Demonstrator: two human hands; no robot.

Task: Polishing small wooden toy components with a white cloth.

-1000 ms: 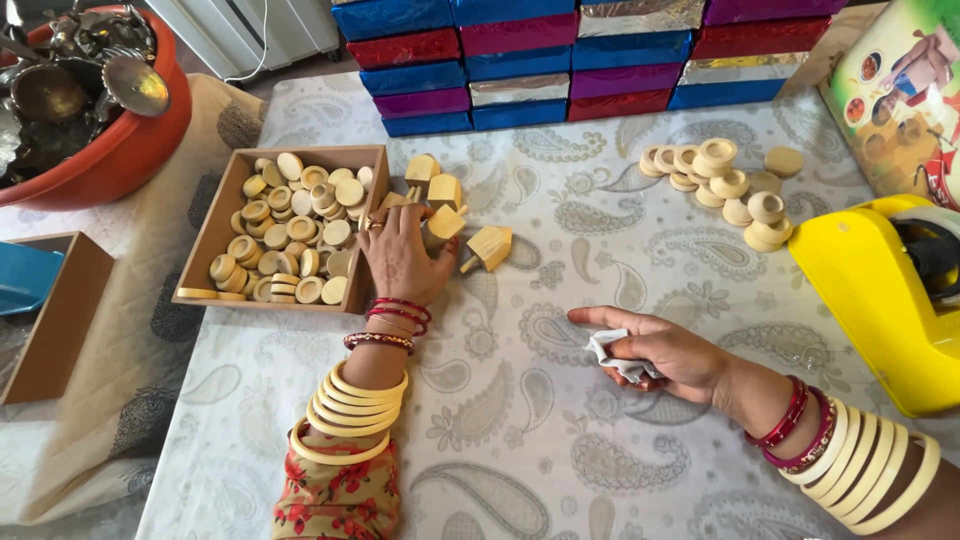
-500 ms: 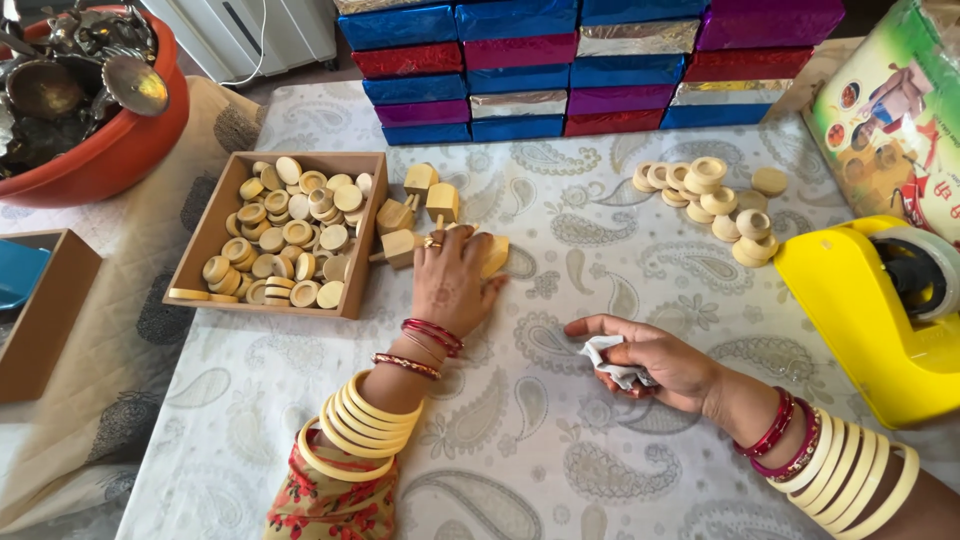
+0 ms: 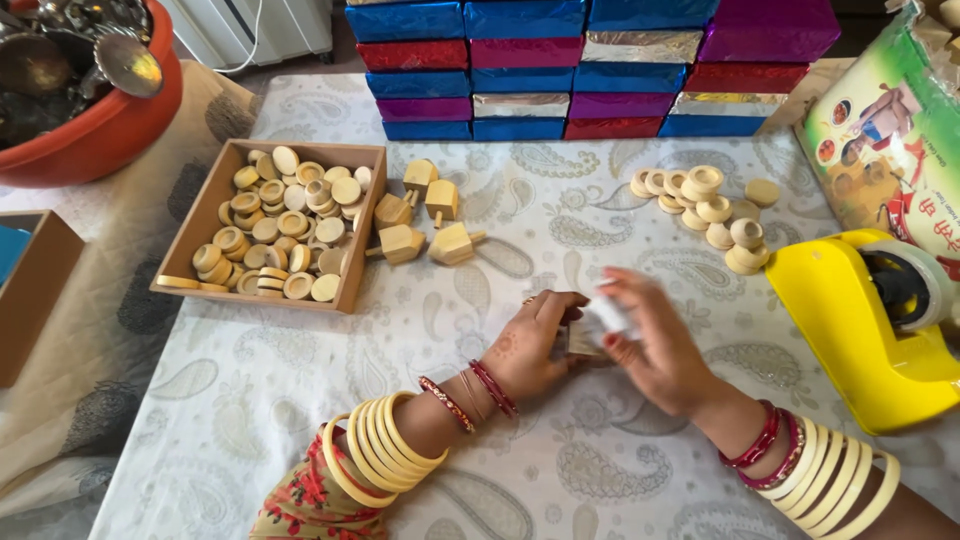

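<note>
My left hand [image 3: 530,350] is closed around a small wooden block-shaped top [image 3: 582,340] at the middle of the paisley cloth [image 3: 300,400]. My right hand [image 3: 655,350] meets it from the right and pinches a small white piece [image 3: 610,315] against the block; that spot is blurred. Both wrists wear cream and red bangles. Several more wooden tops [image 3: 425,215] lie loose just beyond my hands, beside an open wooden box [image 3: 360,235] full of round wooden discs.
A group of loose wooden discs [image 3: 705,205] lies at the back right. A yellow tape dispenser [image 3: 850,320] stands at the right, with a green printed bag [image 3: 885,150] behind it. Stacked foil-wrapped boxes [image 3: 590,65] line the back. A red bowl of metalware [image 3: 100,125] and a cardboard box [image 3: 35,290] sit at the left.
My left hand took one wooden top from the pile and drew it back to the middle. My right hand lifted off the cloth and brought the white piece to it.
</note>
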